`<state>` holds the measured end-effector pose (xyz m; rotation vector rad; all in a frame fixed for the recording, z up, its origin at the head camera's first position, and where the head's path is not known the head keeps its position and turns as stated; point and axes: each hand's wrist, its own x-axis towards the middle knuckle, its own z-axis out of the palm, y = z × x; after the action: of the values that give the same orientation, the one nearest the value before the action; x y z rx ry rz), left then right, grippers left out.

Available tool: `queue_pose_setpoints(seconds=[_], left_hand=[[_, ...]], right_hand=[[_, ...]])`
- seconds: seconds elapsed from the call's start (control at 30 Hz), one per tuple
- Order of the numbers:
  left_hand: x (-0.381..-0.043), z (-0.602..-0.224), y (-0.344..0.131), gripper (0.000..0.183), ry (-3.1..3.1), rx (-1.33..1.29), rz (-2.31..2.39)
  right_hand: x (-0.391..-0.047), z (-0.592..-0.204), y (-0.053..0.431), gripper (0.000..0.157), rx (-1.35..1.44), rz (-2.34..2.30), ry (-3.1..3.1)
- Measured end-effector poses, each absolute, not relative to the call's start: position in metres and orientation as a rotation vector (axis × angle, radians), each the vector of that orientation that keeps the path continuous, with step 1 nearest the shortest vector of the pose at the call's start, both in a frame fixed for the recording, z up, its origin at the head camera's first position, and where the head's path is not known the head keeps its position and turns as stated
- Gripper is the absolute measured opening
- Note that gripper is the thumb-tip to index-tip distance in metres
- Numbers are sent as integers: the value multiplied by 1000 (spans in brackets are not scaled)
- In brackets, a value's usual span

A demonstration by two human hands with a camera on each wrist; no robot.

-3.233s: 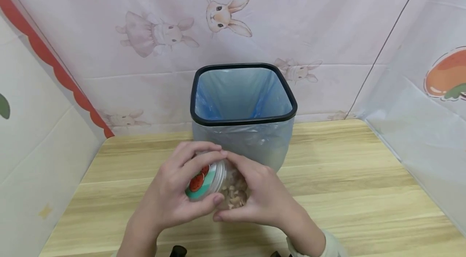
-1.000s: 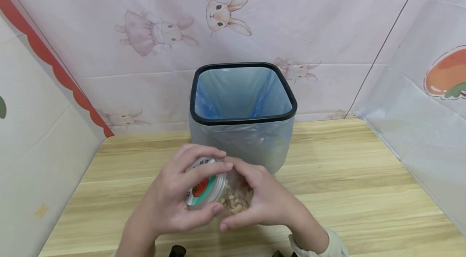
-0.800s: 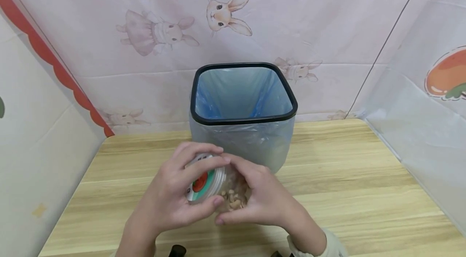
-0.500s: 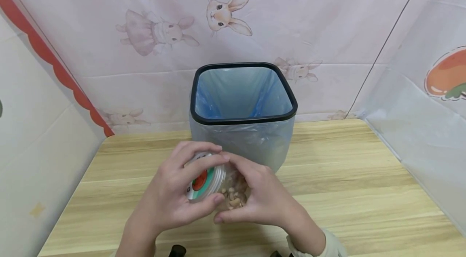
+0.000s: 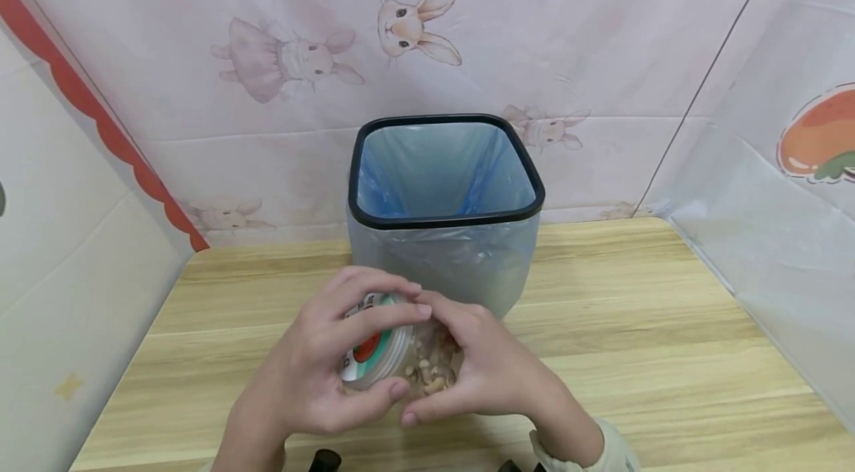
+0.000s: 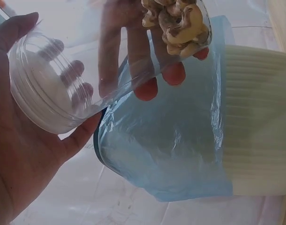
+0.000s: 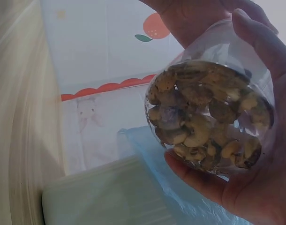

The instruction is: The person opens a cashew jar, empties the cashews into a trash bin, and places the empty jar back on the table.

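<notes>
Between both hands, tilted on its side, is a clear plastic jar (image 5: pixel 427 353) with brown, curved nuts (image 7: pixel 197 131) that look like cashews heaped toward its base. My left hand (image 5: pixel 317 364) grips the ridged screw lid (image 5: pixel 387 361), whose top carries a white and green label with a red picture. Around the jar's lower body curl the fingers and thumb of my right hand (image 5: pixel 490 368). In the left wrist view the right hand's fingertips (image 6: pixel 145 89) show through the clear wall. The lid sits on the jar's mouth, its label partly covered by the left fingers.
Right behind the hands stands a bin (image 5: pixel 447 264) with a black rim and a bluish plastic liner. The wood-grain table (image 5: pixel 634 353) spreads around it, with printed cloth walls (image 5: pixel 287 160) on three sides. Black objects (image 5: pixel 326 460) poke in at the bottom edge.
Both hands stay on the jar and lid throughout. The jar has tipped and shifted slightly toward the bottom of the head view since half a second ago, and the label's angle has changed.
</notes>
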<state>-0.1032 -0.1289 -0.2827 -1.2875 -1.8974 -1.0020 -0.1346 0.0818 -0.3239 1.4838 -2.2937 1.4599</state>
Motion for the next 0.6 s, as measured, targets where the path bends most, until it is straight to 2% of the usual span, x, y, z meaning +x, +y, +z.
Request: queue_pose_setpoints(seconds=[0.2, 0.6], left_hand=[[-103, -283, -128, 38, -1906, -1257, -1001], [-101, -285, -127, 38, -2035, -1018, -962]], right_hand=[[-134, -324, 81, 99, 1470, 1486, -2261], [-134, -332, 74, 101, 1218, 1122, -2272]])
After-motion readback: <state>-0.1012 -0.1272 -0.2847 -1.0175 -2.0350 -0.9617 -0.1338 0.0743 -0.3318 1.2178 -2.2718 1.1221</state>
